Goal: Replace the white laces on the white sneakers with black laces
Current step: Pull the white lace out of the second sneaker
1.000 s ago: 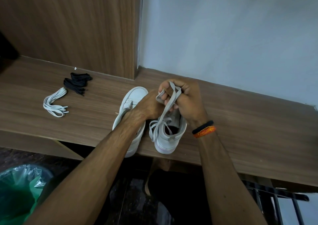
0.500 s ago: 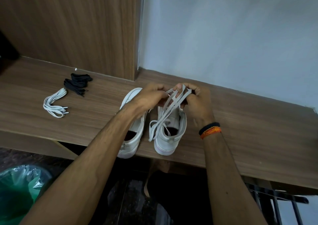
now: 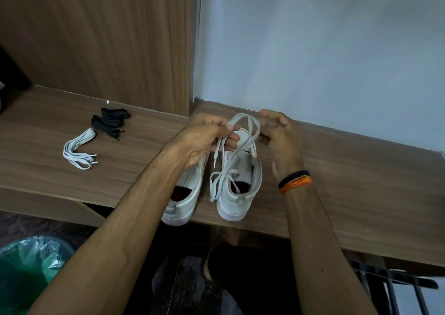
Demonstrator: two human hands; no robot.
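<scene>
Running across mid-frame, wooden shelf (image 3: 349, 170) carries two white sneakers (image 3: 243, 182) side by side at its near edge, centre frame, heels toward the camera. Left hand (image 3: 202, 141), fingers curled, pinches a loop of the white lace (image 3: 243, 131) above the right sneaker, lace tail trailing down over its collar; right hand (image 3: 281, 138) pinches the loop's other side, remaining fingers loosely spread. Upper left on the shelf: bundled black laces (image 3: 110, 122), just beside them a folded spare white lace (image 3: 78, 150).
</scene>
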